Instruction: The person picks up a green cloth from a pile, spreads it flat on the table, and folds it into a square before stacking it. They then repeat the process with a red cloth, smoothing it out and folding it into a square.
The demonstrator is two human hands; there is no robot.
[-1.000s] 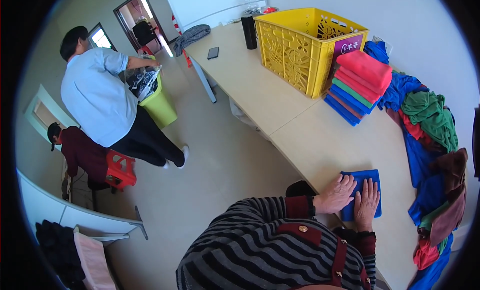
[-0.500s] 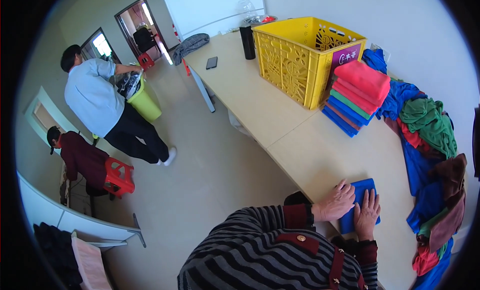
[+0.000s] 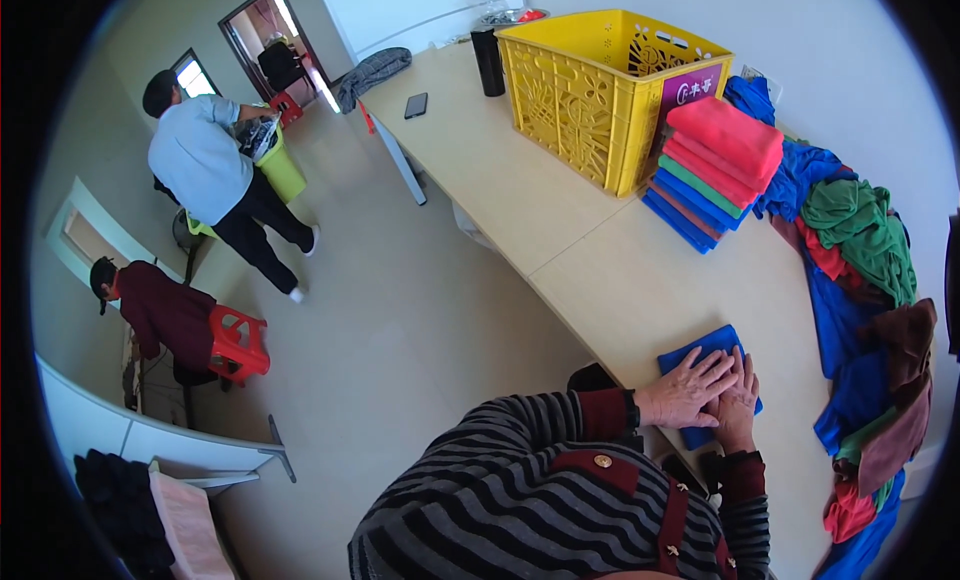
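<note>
A folded blue cloth lies on the table close to my body. My left hand rests across it with the fingers stretched out, pointing right. Beside it my right hand also lies flat on the cloth, fingers pointing away from me. The fingers of the two hands meet and partly overlap. Both hands cover much of the cloth's middle. Farther off, a stack of folded cloths in red, green, brown and blue stands next to a yellow plastic crate.
Loose crumpled cloths line the table's right side along the wall. A black tumbler and a phone are on the far table. At the left, one person holds a yellow-green bin; another sits on a red stool.
My left hand has slid right over the blue cloth to meet my right hand. The cloth lies at a different angle. The standing person has shifted with the bin.
</note>
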